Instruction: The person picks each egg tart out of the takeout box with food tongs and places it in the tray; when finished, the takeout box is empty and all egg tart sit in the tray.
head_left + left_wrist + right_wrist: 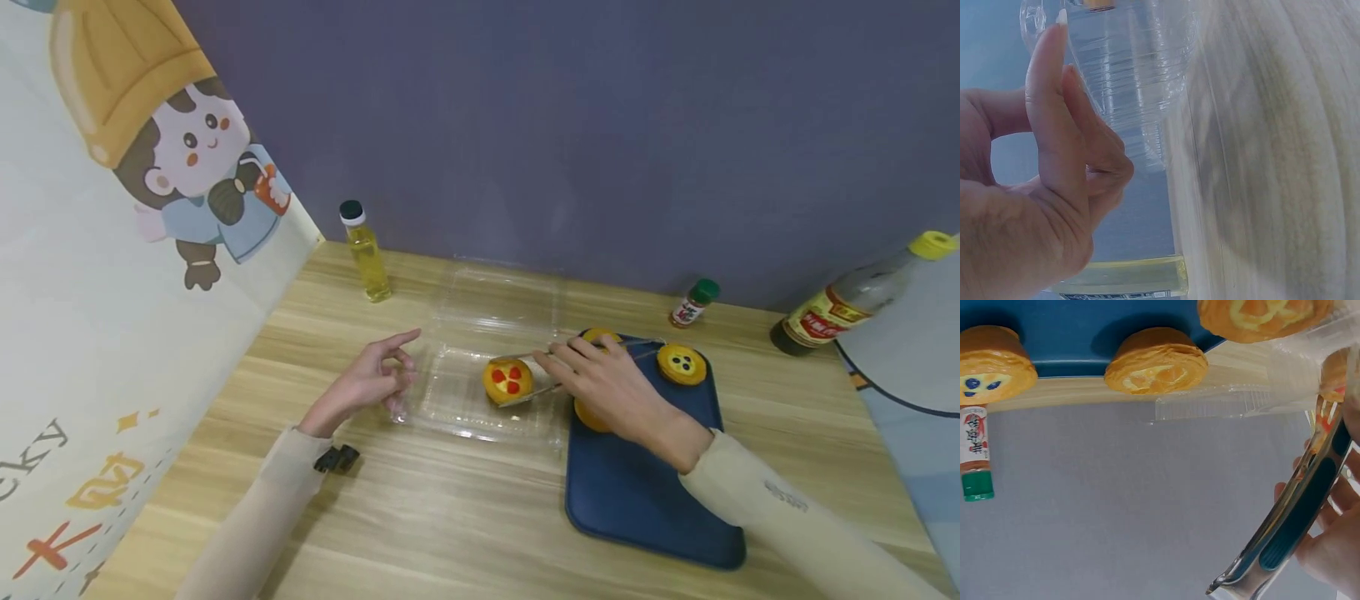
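My right hand point(607, 383) grips metal tongs point(1297, 515) with teal handle inlays. Their tips flank an egg tart point(508, 382) topped with red pieces, over the base of a clear plastic clamshell box point(457, 400); whether it touches the base is unclear. The box lid leans open towards the wall. At the box's left side is my left hand point(367, 379), index finger extended and other fingers bent; contact with the rim is hard to tell. Right of the box, a blue tray point(637, 508) bears more tarts, including a blueberry-topped tart point(682, 365). My right hand partly hides the others.
An oil bottle point(367, 262) stands behind the left hand. Behind the tray are a small green-capped jar point(693, 302) and a tilted-looking sauce bottle point(832, 312) with a yellow cap. A purple-grey wall point(525, 133) borders the wooden table point(420, 517).
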Available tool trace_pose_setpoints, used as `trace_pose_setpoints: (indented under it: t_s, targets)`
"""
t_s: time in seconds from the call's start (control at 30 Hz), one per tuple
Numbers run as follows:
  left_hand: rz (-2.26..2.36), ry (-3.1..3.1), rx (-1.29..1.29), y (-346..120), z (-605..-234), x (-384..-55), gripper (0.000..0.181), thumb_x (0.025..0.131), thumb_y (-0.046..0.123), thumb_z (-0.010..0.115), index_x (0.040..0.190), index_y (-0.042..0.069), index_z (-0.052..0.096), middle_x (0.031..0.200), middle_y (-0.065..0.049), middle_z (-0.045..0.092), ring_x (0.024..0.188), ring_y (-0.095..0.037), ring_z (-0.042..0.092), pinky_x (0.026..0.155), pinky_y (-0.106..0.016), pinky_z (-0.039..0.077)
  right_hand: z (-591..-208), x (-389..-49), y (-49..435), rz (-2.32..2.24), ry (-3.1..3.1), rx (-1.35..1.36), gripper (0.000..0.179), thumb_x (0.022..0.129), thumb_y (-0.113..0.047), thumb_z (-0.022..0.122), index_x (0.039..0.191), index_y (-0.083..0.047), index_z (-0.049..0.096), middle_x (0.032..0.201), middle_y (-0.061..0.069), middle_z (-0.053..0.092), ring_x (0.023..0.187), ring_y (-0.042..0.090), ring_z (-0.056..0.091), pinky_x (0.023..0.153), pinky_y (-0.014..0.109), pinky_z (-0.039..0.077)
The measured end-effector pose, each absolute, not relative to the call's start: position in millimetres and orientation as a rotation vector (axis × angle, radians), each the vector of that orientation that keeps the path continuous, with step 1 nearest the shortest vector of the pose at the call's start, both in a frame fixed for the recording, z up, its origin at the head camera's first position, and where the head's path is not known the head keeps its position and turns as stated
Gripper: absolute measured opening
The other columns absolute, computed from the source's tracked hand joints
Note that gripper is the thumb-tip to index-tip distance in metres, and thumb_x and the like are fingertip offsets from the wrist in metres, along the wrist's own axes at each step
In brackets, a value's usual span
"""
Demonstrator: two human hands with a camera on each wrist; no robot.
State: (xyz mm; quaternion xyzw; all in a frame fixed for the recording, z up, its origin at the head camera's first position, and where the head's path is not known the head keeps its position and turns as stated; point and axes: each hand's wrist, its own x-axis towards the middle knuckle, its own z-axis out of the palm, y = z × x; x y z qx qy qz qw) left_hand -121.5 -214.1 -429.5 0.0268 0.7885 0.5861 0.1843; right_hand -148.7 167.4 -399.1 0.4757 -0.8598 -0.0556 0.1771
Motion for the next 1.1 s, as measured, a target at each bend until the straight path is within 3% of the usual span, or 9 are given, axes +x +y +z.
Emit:
trace_pose_setpoints:
  t_s: [0.23,0.37,0.47,0.5,0.77,1.0,1.1]
  targets:
    - [1.658,2.213,0.113,-213,-431,-123,0.081,0.097,-0.009,0.060,0.167,0.009,0.022,0.116,-0.015,0.050,0.064,-0.011,0.058,0.052,-0.025,0.063,-390,-136,190,-0.089,-2.401,1.264,0.061,0.096,-0.033,0.072,0.153,-0.017,0.054,0.134,0.006,0.068,0.117,0.029,0.063,0.089,0.053,0.059]
    - [1.653,2.216,0.137,-213,-431,-124,0.081,0.097,-0.009,0.059,0.166,0.007,0.020,0.115,-0.016,0.049,0.064,-0.013,0.059,0.054,-0.029,0.065,-383,-131,207,-0.087,-2.355,1.220,0.047,0.112,-0.040,0.042,0.150,-0.015,0.056,0.128,0.008,0.068,0.110,0.031,0.063,0.083,0.051,0.057]
    - [1.653,2.209,0.143,-215,-431,-124,0.082,0.097,-0.009,0.059,0.166,0.006,0.019,0.114,-0.016,0.048,0.064,-0.014,0.059,0.055,-0.031,0.066,-378,-127,218,-0.081,-2.334,1.162,0.062,0.114,-0.047,0.017,0.147,-0.015,0.059,0.124,0.010,0.069,0.106,0.032,0.063,0.082,0.051,0.056]
    - [1.653,2.204,0.140,-215,-431,-124,0.082,0.097,-0.010,0.059,0.166,0.006,0.019,0.114,-0.016,0.048,0.064,-0.014,0.059,0.056,-0.032,0.066,-377,-126,223,-0.083,-2.328,1.142,0.064,0.114,-0.047,0.015,0.146,-0.014,0.060,0.123,0.010,0.069,0.105,0.033,0.063,0.081,0.051,0.056]
    - [1.652,2.193,0.108,-218,-429,-126,0.082,0.096,-0.010,0.060,0.166,0.007,0.020,0.113,-0.015,0.047,0.068,-0.016,0.059,0.057,-0.034,0.067,-371,-117,260,-0.078,-2.314,1.026,0.064,0.114,-0.050,0.019,0.140,-0.014,0.065,0.115,0.013,0.070,0.102,0.035,0.064,0.075,0.052,0.056]
    - [1.653,2.189,0.111,-218,-429,-127,0.082,0.096,-0.010,0.060,0.166,0.007,0.021,0.111,-0.015,0.048,0.067,-0.017,0.060,0.057,-0.037,0.068,-372,-103,298,-0.104,-2.478,0.937,0.071,0.113,-0.046,0.006,0.146,-0.015,0.060,0.125,0.014,0.069,0.110,0.038,0.063,0.078,0.057,0.056]
    - [1.650,2.190,0.114,-218,-430,-126,0.082,0.096,-0.009,0.061,0.166,0.008,0.021,0.111,-0.015,0.048,0.067,-0.018,0.060,0.059,-0.038,0.068,-376,-100,313,-0.088,-2.489,0.902,0.071,0.113,-0.049,0.009,0.142,-0.014,0.063,0.124,0.013,0.070,0.108,0.037,0.064,0.076,0.056,0.056]
